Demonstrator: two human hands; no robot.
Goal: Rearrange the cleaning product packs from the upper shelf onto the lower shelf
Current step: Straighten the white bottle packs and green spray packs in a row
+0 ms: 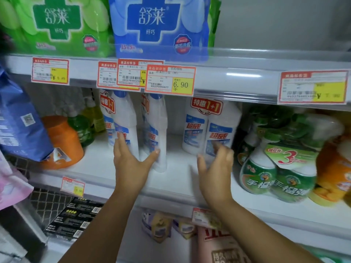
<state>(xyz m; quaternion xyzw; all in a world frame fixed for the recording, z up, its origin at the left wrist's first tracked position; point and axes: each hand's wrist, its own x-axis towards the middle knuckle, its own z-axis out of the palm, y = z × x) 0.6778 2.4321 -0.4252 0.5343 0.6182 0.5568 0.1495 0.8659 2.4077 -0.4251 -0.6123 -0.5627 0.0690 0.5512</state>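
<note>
Three white twin-packs of cleaner bottles with blue labels and red "1+1" tags stand on the middle shelf (176, 179): a left pack (123, 118), a middle pack (157, 126) and a right pack (210, 128). My left hand (131, 164) is spread between the first two, fingertips on the left pack's label and thumb against the middle pack. In front of the right pack's lower edge is my right hand (214, 169), fingers apart and blurred, gripping nothing. The shelf below (284, 224) shows a pink pack (220, 245) and small pouches (159, 226).
Green hand-soap pump bottles (275, 173) crowd the right of the middle shelf, with orange packs (334, 168) beyond. An orange tub (62, 143), green bottles (81, 128) and a blue bag (19, 118) sit on the left. Green and blue packs (152, 25) fill the top shelf.
</note>
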